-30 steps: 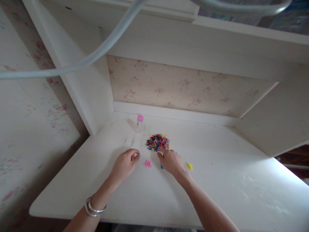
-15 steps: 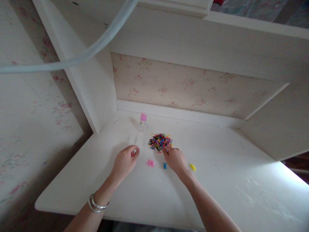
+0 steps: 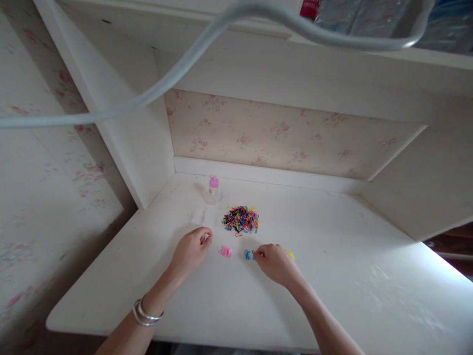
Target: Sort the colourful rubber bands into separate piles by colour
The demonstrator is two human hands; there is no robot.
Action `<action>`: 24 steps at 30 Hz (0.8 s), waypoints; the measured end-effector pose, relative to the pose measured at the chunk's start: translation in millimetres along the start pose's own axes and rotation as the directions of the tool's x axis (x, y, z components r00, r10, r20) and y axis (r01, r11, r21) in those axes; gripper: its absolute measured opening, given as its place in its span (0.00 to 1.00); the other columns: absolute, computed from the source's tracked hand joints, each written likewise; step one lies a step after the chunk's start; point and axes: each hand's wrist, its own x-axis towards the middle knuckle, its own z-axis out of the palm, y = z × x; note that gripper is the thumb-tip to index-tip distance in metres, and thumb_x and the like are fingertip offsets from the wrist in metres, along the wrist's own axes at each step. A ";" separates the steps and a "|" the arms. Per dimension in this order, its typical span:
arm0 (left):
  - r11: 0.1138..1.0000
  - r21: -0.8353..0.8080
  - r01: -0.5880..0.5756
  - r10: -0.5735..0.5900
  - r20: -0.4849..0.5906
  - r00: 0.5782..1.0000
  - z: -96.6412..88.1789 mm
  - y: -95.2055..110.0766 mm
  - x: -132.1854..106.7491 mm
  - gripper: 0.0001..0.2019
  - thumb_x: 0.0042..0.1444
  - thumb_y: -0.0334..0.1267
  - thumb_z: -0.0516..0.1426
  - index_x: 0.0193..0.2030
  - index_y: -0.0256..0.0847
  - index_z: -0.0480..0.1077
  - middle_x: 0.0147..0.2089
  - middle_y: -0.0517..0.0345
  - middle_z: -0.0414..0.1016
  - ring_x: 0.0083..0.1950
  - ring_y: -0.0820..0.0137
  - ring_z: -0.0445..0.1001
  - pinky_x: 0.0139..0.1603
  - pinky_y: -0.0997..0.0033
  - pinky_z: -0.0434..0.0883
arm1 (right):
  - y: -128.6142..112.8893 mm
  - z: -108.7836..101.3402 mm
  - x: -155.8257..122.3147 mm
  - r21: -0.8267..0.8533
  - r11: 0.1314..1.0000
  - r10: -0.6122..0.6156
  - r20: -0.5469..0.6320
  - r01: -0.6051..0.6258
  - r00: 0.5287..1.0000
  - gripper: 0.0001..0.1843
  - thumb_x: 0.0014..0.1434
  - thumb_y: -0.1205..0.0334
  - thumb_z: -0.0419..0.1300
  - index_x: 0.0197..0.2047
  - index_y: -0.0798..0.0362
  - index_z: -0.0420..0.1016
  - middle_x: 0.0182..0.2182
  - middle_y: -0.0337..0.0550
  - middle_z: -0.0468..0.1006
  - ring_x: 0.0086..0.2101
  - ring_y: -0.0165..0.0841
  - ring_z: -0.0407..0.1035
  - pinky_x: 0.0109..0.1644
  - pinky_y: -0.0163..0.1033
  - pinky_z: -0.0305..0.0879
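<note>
On the white desk (image 3: 207,291), a heap of small rubber bands (image 3: 241,219) in many colours lies in front of my hands. Between my hands are a little pink bunch of rubber bands (image 3: 225,251) and a few blue rubber bands (image 3: 247,254). My right hand (image 3: 275,261) pinches a blue rubber band (image 3: 253,255) at its fingertips, right beside the blue ones. A yellow bunch (image 3: 291,255) is partly covered by that hand. Left of the pink bunch, my left hand (image 3: 191,249) rests with fingers curled and thumb against forefinger; nothing shows in it.
A clear bottle with a pink cap (image 3: 213,183) stands behind the heap, to the left. A pale cable (image 3: 177,71) crosses the upper view. Side panels (image 3: 121,108) and a shelf with plastic-wrapped goods (image 3: 354,15) frame the desk.
My right hand has drawn back from the heap toward me, bringing a blue rubber band beside the other blue ones. My left hand stays in place. The view has shifted slightly.
</note>
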 end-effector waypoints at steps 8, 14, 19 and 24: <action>0.989 0.061 -0.135 0.124 0.160 0.979 3.6 35.1 3.1 0.09 0.58 0.37 0.51 0.39 0.44 0.72 0.34 0.58 0.76 0.32 0.71 0.72 0.35 0.74 0.63 | 5.7 3.9 -5.6 0.074 0.997 0.006 -0.143 0.004 0.990 0.22 0.61 0.52 0.47 0.26 0.49 0.78 0.25 0.44 0.79 0.26 0.32 0.71 0.27 0.33 0.52; 0.969 0.126 -0.211 0.177 0.237 0.955 26.9 56.0 24.2 0.09 0.59 0.37 0.51 0.40 0.46 0.73 0.42 0.55 0.76 0.41 0.67 0.74 0.41 0.70 0.65 | 21.5 8.9 -12.1 0.346 0.933 0.022 -0.329 0.099 0.944 0.27 0.63 0.47 0.43 0.26 0.50 0.76 0.19 0.40 0.75 0.22 0.30 0.67 0.26 0.31 0.53; 0.958 0.181 -0.222 0.172 0.259 0.951 50.0 58.5 36.6 0.11 0.60 0.37 0.50 0.35 0.42 0.74 0.39 0.50 0.75 0.38 0.65 0.74 0.38 0.67 0.66 | 35.0 20.8 -15.2 0.427 0.886 0.003 -0.398 0.182 0.918 0.26 0.63 0.46 0.44 0.30 0.51 0.77 0.21 0.40 0.76 0.22 0.29 0.67 0.29 0.30 0.56; 0.956 0.174 -0.234 0.194 0.223 0.955 42.7 59.0 42.1 0.11 0.60 0.39 0.49 0.35 0.43 0.73 0.39 0.54 0.74 0.37 0.68 0.74 0.38 0.70 0.66 | 42.2 25.9 -13.5 0.415 0.891 -0.008 -0.395 0.186 0.919 0.27 0.64 0.46 0.43 0.32 0.51 0.78 0.22 0.41 0.77 0.24 0.30 0.69 0.31 0.30 0.57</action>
